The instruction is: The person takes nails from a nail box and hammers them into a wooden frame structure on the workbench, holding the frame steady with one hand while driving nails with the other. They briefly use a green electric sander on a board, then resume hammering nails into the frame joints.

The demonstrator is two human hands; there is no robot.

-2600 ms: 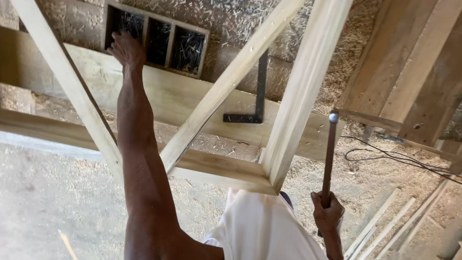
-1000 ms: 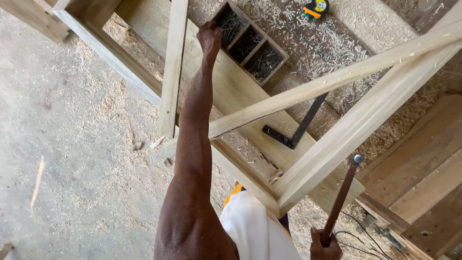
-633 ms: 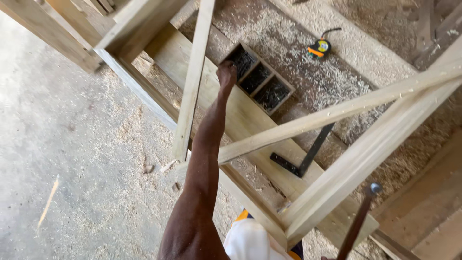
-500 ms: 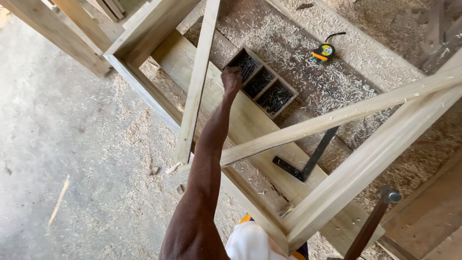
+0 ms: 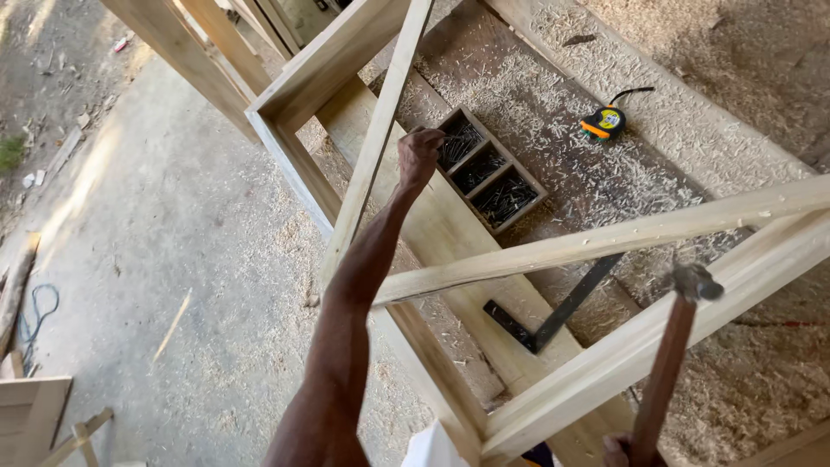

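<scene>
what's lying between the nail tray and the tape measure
Nothing but wood shavings strewn over the board, in the head view; nail tray and tape measure lie apart.

Tape measure (image 5: 604,122) right of nail box (image 5: 488,171)

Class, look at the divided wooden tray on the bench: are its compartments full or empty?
Not empty: all three compartments of the wooden tray show dark nails, by the left hand.

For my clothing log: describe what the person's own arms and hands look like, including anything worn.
The left hand and its long arm are bare: no glove, watch or sleeve shows. Only the top of the right hand shows at the bottom edge, also gloveless. White cloth shows between them.
</scene>
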